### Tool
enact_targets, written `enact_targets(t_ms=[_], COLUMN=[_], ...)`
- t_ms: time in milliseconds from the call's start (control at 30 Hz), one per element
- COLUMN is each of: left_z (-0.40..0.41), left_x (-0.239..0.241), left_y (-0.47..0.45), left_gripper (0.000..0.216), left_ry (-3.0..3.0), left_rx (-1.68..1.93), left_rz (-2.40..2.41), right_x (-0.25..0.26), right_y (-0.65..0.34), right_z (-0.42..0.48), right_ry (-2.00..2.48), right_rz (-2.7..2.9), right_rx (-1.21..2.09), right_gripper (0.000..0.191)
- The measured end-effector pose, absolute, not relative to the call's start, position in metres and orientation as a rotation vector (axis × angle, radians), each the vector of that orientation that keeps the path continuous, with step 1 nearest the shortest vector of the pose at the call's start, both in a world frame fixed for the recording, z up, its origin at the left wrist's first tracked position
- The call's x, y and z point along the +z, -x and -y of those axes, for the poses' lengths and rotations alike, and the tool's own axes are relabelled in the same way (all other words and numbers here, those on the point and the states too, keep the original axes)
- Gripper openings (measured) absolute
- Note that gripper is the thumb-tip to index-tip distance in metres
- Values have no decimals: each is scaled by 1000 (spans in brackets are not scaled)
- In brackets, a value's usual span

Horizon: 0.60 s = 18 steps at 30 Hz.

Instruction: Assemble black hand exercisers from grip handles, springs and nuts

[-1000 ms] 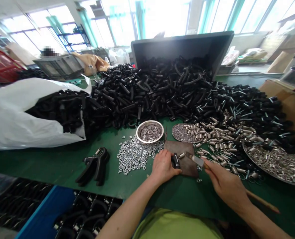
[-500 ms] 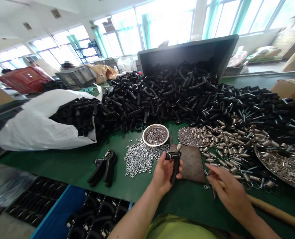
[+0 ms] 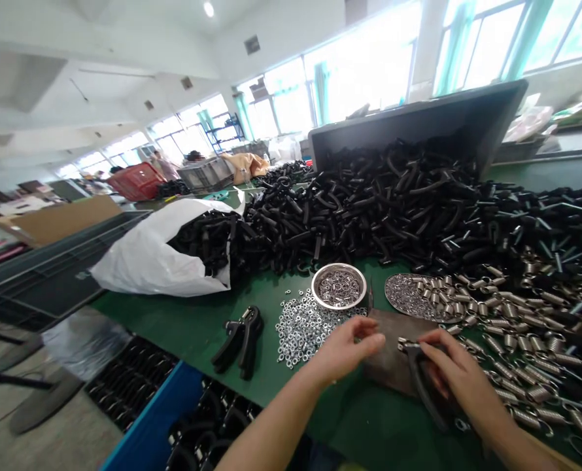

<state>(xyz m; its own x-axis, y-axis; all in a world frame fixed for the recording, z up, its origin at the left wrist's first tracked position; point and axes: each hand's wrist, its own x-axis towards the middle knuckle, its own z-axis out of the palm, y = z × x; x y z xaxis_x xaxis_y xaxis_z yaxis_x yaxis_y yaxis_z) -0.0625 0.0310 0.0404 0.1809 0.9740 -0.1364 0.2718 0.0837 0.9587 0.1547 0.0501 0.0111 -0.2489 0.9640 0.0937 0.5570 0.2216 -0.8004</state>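
Observation:
My right hand (image 3: 460, 376) grips a black hand grip strengthener (image 3: 424, 392), pinching its top end, where a small metal piece shows. The handle hangs down over the right edge of a flat brown metal plate (image 3: 389, 366). My left hand (image 3: 350, 350) is empty, its thumb and fingers apart, above the plate's left side. A finished-looking hand grip strengthener (image 3: 239, 340) with two handles lies on the green table to the left. Loose nuts (image 3: 301, 327) are scattered beside my left hand, below a steel bowl (image 3: 339, 306) of small metal parts.
Black handles (image 3: 369, 209) are heaped along the back, spilling from a grey crate (image 3: 418, 114) and a white sack (image 3: 148, 252). Springs (image 3: 531, 327) and a dish of tiny rivet-like parts (image 3: 403, 297) lie right. A blue box (image 3: 148, 418) holds grips at lower left.
The black grip piece has passed from my left hand to my right and moved right. My left hand has opened. The view has swung left.

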Motion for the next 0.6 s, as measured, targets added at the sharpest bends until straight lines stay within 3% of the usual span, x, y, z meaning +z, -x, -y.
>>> enact_targets(t_ms=[133,300,467,600], left_z=[-108,-193,-237,-244], left_x=[49,63,67,62], left_y=[124,188,216,223], left_gripper=[26,42,37,34], left_ry=[-1723,-1631,-1309,-1115], left_rx=[904,939,897,900], left_rz=[-2003,-2345,-2508,-2435], right_x=[-6,-27,-45,-53], right_y=[-164,-160,-170,-178], right_z=[-52,-48,-54,-55], right_ry=[1453,1401,1160,1154], right_rz=[2118,2434,2536,2581], right_rx=[424,-174,-350,-378], right_gripper=[23,29,47,51])
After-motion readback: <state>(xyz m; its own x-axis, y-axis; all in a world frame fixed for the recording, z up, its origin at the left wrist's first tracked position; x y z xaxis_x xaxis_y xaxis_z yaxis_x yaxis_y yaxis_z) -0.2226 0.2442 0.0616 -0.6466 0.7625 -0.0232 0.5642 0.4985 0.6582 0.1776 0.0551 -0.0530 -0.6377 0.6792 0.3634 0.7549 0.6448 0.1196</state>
